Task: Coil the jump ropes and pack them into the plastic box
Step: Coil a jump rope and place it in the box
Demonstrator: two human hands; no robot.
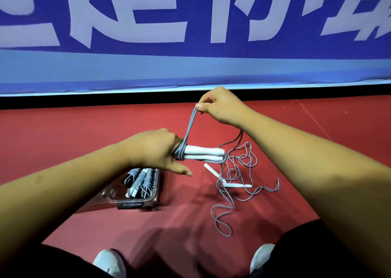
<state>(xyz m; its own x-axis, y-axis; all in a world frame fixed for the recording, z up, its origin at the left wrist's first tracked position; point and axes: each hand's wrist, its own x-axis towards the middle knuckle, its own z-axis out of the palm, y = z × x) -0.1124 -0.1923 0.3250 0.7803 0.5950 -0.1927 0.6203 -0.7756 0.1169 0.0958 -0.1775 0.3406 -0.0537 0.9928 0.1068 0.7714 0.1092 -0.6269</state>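
Gripping two white foam handles, the left hand has the clear plastic box beneath it; above, the right hand pinches their thin grey cord taut.

Person is wearing black trousers, dark cloth showing over both legs at the bottom edge. Is wearing pale grey-white shoes, left shoe and right shoe, with rounded toes. Forearms, left hand and right hand are showing bare.
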